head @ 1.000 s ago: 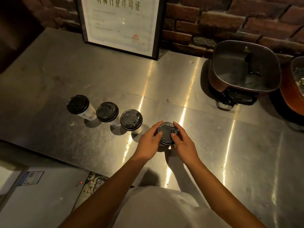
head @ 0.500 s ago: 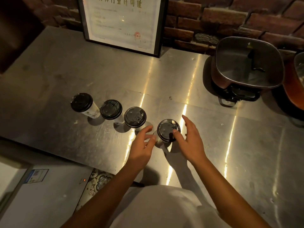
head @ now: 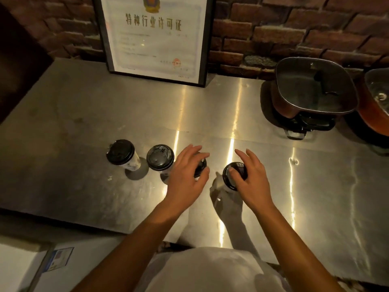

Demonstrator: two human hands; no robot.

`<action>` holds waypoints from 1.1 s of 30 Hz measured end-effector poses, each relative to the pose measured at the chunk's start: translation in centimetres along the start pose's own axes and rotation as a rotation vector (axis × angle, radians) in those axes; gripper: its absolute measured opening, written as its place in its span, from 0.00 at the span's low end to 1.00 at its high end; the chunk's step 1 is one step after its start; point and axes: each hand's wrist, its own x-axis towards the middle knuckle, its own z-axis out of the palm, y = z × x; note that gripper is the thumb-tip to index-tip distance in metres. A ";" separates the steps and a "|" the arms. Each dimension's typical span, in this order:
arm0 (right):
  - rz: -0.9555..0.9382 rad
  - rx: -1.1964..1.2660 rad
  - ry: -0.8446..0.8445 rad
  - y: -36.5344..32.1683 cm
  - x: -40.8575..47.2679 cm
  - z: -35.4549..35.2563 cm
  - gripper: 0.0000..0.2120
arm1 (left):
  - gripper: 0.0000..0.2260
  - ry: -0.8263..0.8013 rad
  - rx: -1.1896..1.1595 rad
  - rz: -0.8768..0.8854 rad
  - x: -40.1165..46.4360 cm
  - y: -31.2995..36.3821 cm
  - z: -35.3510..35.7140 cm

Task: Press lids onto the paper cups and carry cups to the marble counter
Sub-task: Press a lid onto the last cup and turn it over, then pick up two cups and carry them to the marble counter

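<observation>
Lidded cups (head: 235, 175): one under each of both hands (head: 250, 180).

In front of me is a brushed stainless-steel tabletop (head: 263, 207) streaked with bright light reflections. Four white paper cups with black plastic lids stand on it in a row: the leftmost cup (head: 124, 155), the second cup (head: 160, 158) just beside it, a third cup (head: 201, 165) and a fourth cup (head: 234, 175). At the back a black-framed certificate (head: 155, 39) stands on the tabletop, upright against the brick wall. To the right sits a square dark electric pot (head: 313, 91), and beside it a reddish pot (head: 376, 102), cut off by the frame edge.
</observation>
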 end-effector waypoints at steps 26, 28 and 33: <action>0.046 -0.443 0.161 0.5 -0.5 5.7 0.26 | 0.16 -0.323 0.612 0.242 3.6 -5.6 3.7; 0.041 -0.429 0.159 0.6 -0.7 5.8 0.26 | 0.16 -0.329 0.613 0.218 3.7 -5.6 3.9; 0.026 -0.387 0.123 1.2 -0.3 5.2 0.26 | 0.16 -0.328 0.593 0.170 3.5 -5.2 4.1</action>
